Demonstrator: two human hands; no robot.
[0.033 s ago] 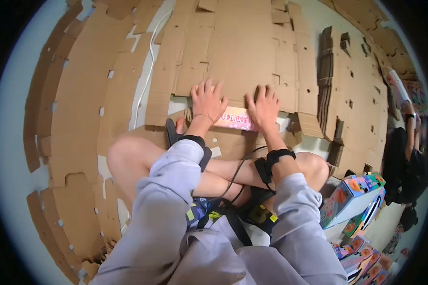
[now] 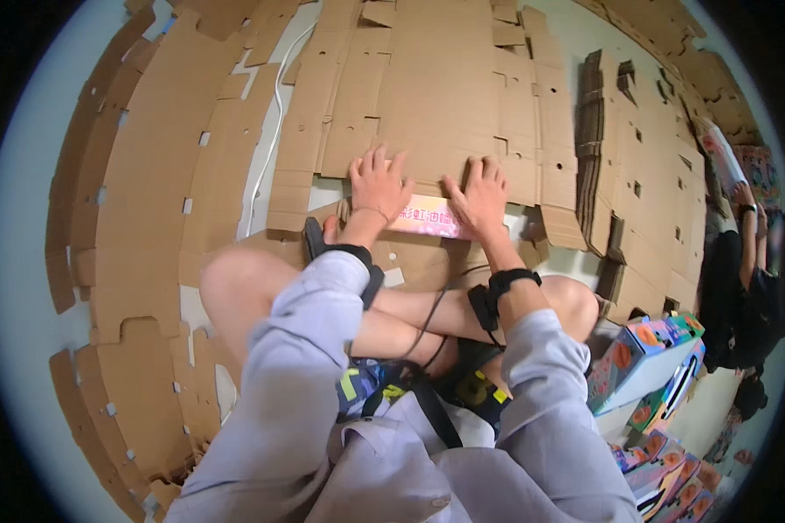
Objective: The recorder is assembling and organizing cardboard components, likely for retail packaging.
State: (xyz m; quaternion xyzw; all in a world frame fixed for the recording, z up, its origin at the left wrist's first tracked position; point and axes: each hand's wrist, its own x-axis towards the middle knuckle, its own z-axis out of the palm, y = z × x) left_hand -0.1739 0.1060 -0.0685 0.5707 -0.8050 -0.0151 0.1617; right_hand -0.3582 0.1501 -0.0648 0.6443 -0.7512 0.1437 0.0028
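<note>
Rests spread, ungripping fingers (image 2: 378,159) of left hand (image 2: 378,188) and right hand (image 2: 481,200) over ends of oblong pink-yellow printed carton (image 2: 429,218), at near edge of brown cardboard sheet (image 2: 436,96). Has carton laid flat; cannot tell what remains.

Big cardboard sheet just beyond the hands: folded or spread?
Spread. The cardboard sheet lies flat, its slotted side panels laid out left and right, not standing up. Layers beneath: cannot tell.

Left grip (image 2: 380,192) and right grip (image 2: 480,199) lie palm-down — fingers (image 2: 378,160) spread, pointing forward — both forearms (image 2: 526,303) stretched ahead.
</note>
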